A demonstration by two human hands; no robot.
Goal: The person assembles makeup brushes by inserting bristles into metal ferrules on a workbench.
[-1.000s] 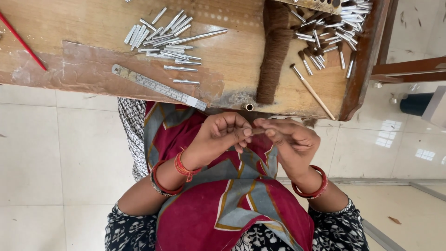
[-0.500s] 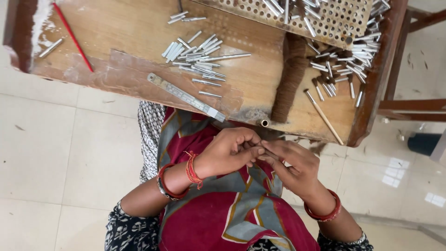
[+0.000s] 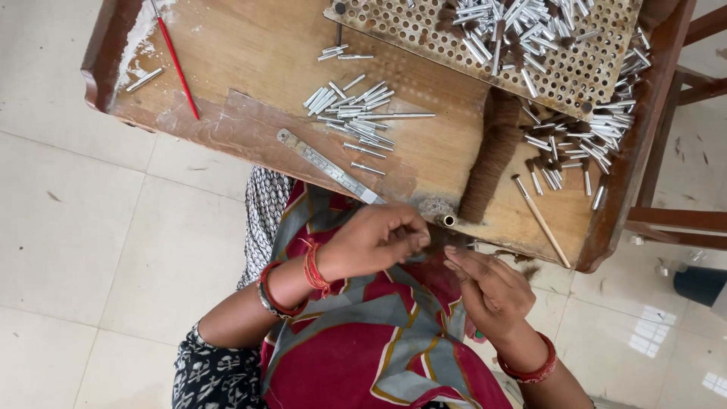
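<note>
Bright, even daylight throughout; soft, short shadows under metal tubes point(image 3: 350, 113) on wooden table point(image 3: 250, 68). Window glare reflected off floor tiles point(image 3: 91, 227) at 4 o'clock. Slight motion blur on left hand point(image 3: 375, 241) and right hand point(image 3: 488, 291). Mild wide-angle bending toward frame edges. Centre sharp, corners softer.

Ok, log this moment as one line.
left hand: pinching brown fibres | right hand: open, beside them | metal tubes: loose on wooden board | steel ruler: near edge
</note>
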